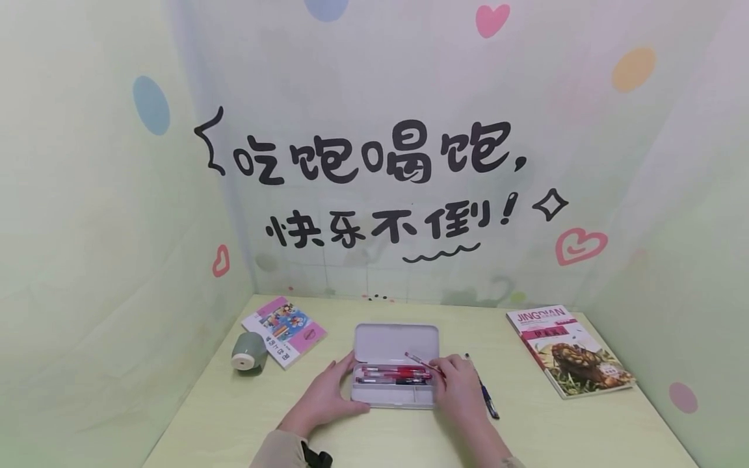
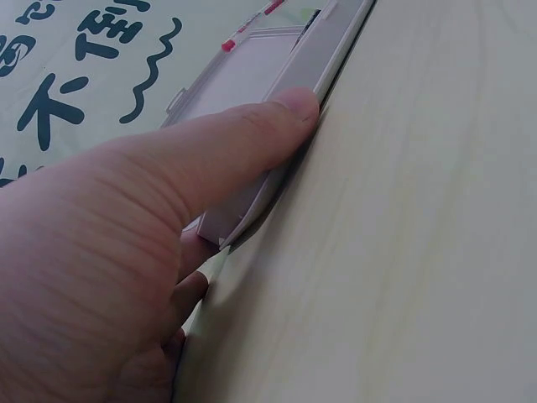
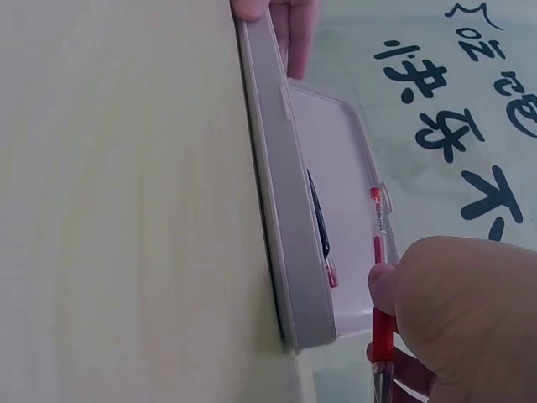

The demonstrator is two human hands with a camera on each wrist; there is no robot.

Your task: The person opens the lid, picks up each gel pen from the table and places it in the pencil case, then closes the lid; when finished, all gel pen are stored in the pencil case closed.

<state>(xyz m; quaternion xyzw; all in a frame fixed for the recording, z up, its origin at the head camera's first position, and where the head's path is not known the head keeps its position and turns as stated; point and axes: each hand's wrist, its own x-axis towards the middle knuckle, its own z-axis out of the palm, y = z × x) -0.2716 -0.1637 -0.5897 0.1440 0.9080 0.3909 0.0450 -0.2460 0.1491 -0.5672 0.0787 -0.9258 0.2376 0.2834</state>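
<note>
An open pencil case lies on the table with its pale lid tilted back. Inside its rear compartment are several pens, red ones and a dark one. My left hand holds the case at its left end, the thumb on the front edge and the fingers round the side. Between thumb and fingers my right hand pinches a red pen, raised over the right part of the case. The pen slants, one end toward the lid.
Right of the right hand lies a dark blue pen. A green-grey pencil sharpener and a pink-and-white booklet are at the left. At the right lies a magazine. Printed walls enclose the table.
</note>
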